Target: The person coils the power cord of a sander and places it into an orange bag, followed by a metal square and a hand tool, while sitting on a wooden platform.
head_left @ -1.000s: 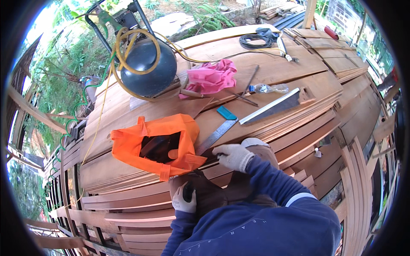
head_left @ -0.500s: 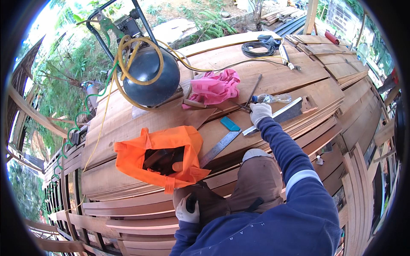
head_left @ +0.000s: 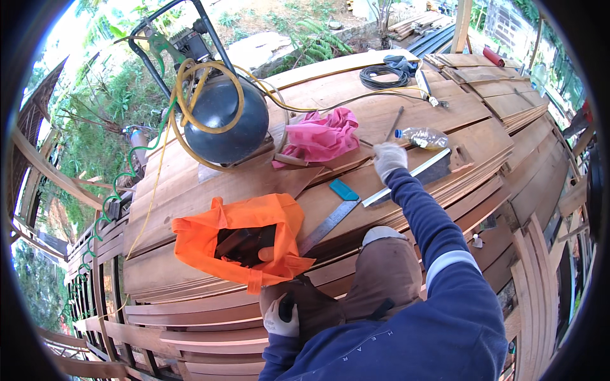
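My left hand [head_left: 281, 317], in a pale work glove, rests beside my brown-trousered leg. Its fingers are wrapped round a small black object [head_left: 287, 307] of a kind I cannot make out. Reaching forward over the boards, my gloved right hand [head_left: 389, 161] is closed at the lower end of a thin dark rod-like tool [head_left: 395, 122]; its fingertips are partly hidden. A clear plastic bottle [head_left: 426, 138] with a blue cap lies just beyond that hand. Nearer me are a teal-handled try square [head_left: 344, 189] and a flat tool with a white edge strip [head_left: 416, 171].
An orange cloth bag [head_left: 190, 236], gaping at the top, holds dark items at the left. Beyond it stand a dark air compressor [head_left: 219, 124] with a yellow hose and a crumpled pink cloth [head_left: 330, 130]. A coiled black cable [head_left: 381, 79] lies on the stacked boards [head_left: 159, 209].
My right hand has moved slightly away from me. The rod-like tool and the bottle have shifted away and to the right. My left hand still grips the black object.
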